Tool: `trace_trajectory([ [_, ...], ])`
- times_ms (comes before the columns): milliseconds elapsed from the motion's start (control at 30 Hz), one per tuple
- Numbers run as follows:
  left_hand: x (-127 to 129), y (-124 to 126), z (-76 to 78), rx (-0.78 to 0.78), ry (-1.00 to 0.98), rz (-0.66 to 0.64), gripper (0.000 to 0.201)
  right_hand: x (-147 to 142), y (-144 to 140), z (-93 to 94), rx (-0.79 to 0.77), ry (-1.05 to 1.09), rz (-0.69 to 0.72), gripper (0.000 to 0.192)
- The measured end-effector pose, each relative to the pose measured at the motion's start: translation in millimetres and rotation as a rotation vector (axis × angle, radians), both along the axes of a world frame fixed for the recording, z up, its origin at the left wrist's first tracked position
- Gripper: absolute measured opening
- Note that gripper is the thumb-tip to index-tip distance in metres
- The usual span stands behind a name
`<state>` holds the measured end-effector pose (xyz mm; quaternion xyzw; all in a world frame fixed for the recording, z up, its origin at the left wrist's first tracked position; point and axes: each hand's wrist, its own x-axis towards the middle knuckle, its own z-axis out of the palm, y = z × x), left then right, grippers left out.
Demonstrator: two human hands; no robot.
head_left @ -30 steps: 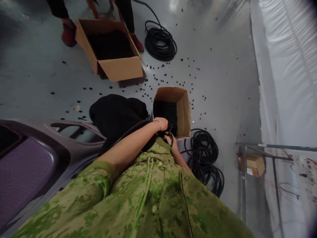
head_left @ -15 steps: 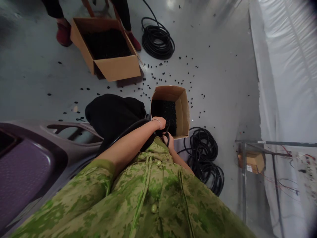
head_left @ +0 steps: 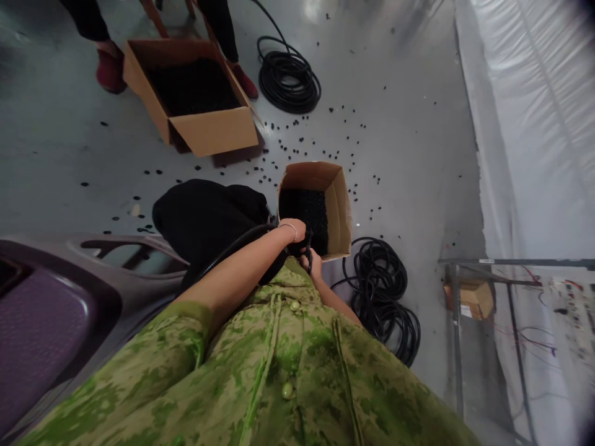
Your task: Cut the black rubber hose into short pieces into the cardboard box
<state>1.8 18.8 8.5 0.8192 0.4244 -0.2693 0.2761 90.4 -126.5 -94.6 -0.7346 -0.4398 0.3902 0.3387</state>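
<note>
One smooth black hose [head_left: 309, 257], slim and glossy, bends through the grip: right hand [head_left: 316, 266] clamped on it, left hand [head_left: 294, 228] curled just beside, can't tell on what! Just beyond the grip, a creased cardboard box [head_left: 342, 214] cradles grainy black pieces [head_left: 317, 209], and to the right, rubbery coils [head_left: 372, 288] sprawl in loose loops.

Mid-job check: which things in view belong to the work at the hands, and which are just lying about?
In use, seemingly:
black tube at the left hand and right hand
near open box, black pieces inside

Lying about, seemingly:
loose pieces on the floor
brown box by the metal frame
</note>
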Motion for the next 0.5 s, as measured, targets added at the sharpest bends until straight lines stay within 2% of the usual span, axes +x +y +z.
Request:
trace_trajectory([
  [500, -1.2, 1.0, 6.5, 0.009, 0.005, 0.055, 0.043, 0.3, 3.0, 2.7, 0.005, -0.032, -0.019, 0.019],
])
